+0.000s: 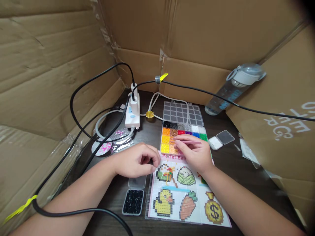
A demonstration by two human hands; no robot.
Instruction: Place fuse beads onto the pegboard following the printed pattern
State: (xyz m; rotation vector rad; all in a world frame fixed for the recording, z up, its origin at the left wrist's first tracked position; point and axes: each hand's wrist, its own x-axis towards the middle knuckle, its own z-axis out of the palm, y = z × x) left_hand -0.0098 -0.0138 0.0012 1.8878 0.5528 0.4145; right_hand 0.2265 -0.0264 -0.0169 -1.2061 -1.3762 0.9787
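My right hand (pixel 197 153) pinches pink tweezers (pixel 190 142), with their tips over the orange-brown cells of a bead box (pixel 165 140). That box holds small beads sorted by colour, and its clear lid (pixel 183 113) is folded back. My left hand (pixel 139 160) is loosely curled at the left edge of a pattern sheet (pixel 177 193), its thumb apart from the fingers and nothing visible in it. Printed on the sheet are a duck (pixel 163 203), a carrot (pixel 187 206) and a money bag (pixel 213 209). Loose coloured beads (pixel 169 173) lie on the upper left picture.
A small case of black beads (pixel 133 202) lies before my left hand. Black cables (pixel 73 95) loop over the left side to a power strip (pixel 133 113). A bottle (pixel 233 90) leans at the back right, near a small white case (pixel 216 143). Cardboard walls (pixel 197 36) surround the table.
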